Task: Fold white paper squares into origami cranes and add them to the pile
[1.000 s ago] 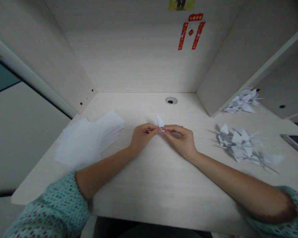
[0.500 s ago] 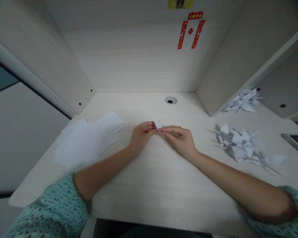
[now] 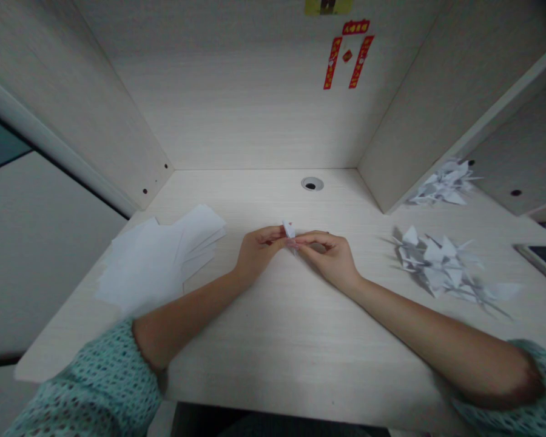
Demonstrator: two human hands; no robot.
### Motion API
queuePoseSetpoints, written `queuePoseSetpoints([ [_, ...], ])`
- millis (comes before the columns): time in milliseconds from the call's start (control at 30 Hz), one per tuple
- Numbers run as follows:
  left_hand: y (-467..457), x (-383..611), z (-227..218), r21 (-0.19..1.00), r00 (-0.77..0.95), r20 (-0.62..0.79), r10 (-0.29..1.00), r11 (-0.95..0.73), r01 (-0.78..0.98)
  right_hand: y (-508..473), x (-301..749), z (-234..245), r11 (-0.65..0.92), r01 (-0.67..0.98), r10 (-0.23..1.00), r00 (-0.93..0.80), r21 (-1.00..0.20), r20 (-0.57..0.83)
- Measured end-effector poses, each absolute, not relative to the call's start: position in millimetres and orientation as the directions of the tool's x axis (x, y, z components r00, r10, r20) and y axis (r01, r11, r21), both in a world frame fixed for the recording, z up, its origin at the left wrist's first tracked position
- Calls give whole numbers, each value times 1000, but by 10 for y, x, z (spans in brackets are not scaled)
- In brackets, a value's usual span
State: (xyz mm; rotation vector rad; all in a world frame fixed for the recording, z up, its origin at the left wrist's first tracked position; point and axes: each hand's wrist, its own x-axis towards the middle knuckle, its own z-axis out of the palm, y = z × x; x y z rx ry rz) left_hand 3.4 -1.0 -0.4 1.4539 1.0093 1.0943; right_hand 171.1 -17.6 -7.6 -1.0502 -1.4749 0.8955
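Note:
My left hand [image 3: 258,250] and my right hand [image 3: 328,255] meet at the middle of the pale wooden desk [image 3: 277,340]. Both pinch a small folded piece of white paper [image 3: 289,230] between their fingertips. Only a short white tip of the paper sticks up above the fingers; the rest is hidden between them. Both forearms rest on the desk, with teal knitted sleeves at the near edge.
A loose stack of white paper sheets [image 3: 159,258] lies at the left. Several folded paper cranes [image 3: 441,264] are heaped at the right, more of them [image 3: 443,184] on the shelf behind. A phone [image 3: 543,258] lies far right. A cable hole [image 3: 312,183] sits at the back.
The paper point that stood up tall above my fingers a second ago has been folded down; only a short tip shows now. Both hands stay in the same place.

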Motion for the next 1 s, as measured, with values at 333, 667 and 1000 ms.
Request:
queuePoseSetpoints([
  [333, 14, 32, -26, 981, 175, 141, 974, -161, 107, -122, 1718, -120, 145, 31, 988, -56, -989, 143],
  [667, 1, 10, -15, 992, 227, 99, 969, -113, 51, -158, 1709, -101, 167, 65, 984, -71, -984, 162],
  [1000, 14, 12, -12, 992, 218, 87, 972, -105, 68, -133, 1698, -92, 176, 38, 982, -78, -984, 172],
])
